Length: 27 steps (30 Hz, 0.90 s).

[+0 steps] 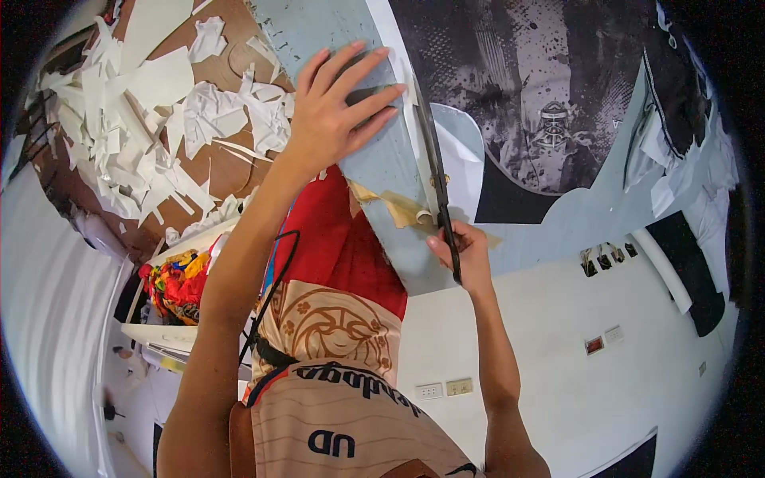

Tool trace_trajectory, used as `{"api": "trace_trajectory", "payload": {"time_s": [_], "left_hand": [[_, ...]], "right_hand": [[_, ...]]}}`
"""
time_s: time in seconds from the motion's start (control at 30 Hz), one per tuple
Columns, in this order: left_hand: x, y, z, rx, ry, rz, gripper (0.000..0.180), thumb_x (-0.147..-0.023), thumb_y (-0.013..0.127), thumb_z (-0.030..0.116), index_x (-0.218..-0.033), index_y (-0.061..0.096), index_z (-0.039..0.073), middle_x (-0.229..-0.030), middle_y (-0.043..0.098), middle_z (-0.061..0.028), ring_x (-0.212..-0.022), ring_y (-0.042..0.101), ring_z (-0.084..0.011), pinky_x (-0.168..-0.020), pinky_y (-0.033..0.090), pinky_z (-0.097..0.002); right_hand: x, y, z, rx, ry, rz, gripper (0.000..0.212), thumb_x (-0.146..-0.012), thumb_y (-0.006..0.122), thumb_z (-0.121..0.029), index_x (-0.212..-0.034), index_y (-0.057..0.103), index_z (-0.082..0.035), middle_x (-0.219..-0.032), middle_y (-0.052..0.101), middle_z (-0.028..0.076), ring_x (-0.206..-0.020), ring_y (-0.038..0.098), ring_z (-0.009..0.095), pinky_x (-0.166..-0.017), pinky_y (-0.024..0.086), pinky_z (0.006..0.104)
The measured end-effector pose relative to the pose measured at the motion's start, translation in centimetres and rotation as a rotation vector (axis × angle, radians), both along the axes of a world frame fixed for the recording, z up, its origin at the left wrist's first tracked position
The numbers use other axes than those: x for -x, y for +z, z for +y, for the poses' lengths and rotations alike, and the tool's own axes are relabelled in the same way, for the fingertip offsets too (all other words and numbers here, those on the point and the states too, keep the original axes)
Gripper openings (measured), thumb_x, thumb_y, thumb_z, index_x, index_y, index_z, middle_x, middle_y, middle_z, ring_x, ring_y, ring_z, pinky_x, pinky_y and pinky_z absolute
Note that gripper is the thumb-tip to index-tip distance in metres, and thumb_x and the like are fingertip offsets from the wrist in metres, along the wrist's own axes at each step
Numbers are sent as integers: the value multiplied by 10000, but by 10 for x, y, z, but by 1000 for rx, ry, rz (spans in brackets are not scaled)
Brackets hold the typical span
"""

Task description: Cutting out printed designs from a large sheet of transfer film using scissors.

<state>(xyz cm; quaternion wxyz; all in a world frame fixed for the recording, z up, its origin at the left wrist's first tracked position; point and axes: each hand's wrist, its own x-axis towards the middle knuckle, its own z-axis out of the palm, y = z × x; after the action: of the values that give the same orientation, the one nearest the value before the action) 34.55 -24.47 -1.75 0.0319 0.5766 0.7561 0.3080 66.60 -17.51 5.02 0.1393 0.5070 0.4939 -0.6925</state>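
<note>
My left hand point(339, 115) lies flat with fingers spread on the grey-blue tabletop point(358, 171), its fingertips by the white strip point(396, 48) along the edge of a dark printed sheet point(550, 72). In my right hand point(472, 259) is a pair of long scissors point(437, 171), gripped by the dark handle. Their blades point away from me along the white strip, toward my left fingertips. How far the blades are apart is hard to make out. A white piece with a rounded end point(462, 147) lies just right of the blades. Tan tape point(398, 205) sticks to the tabletop beside the scissors.
White paper and fabric scraps point(151, 119) heap on a brown surface at the far left. Below them stands a box of bright coloured cloth point(179, 283). Black cloth with a zipper point(673, 95) hangs at the right. Wall sockets point(444, 389) show near the bottom.
</note>
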Motion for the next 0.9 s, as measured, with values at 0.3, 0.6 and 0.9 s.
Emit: {"api": "trace_trajectory", "payload": {"time_s": [0.3, 0.6, 0.9], "left_hand": [[5, 4, -1, 27, -9, -19, 324, -818, 826, 282, -1140, 781, 275, -1468, 612, -45, -1361, 539, -298, -1140, 368, -516], [7, 5, -1, 62, -1, -66, 327, -819, 830, 271, -1144, 796, 289, -1468, 622, -42, -1375, 527, -312, -1160, 326, -495], [10, 9, 3, 62, 0, -76, 307, -827, 801, 280, -1132, 778, 263, -1480, 606, -44, -1383, 523, -293, -1152, 350, -494]], "right_hand": [[41, 11, 6, 78, -21, -157, 281, -897, 847, -187, -775, 626, -63, -641, 543, -54, -536, 477, 34, -489, 343, 220], [70, 7, 21, 42, -63, -104, 287, -847, 894, -114, -772, 636, -11, -681, 519, -75, -641, 435, 22, -558, 342, 231], [89, 6, 41, -19, 37, -53, 287, -905, 844, -212, -784, 632, -60, -641, 551, -59, -539, 480, 32, -490, 358, 216]]}}
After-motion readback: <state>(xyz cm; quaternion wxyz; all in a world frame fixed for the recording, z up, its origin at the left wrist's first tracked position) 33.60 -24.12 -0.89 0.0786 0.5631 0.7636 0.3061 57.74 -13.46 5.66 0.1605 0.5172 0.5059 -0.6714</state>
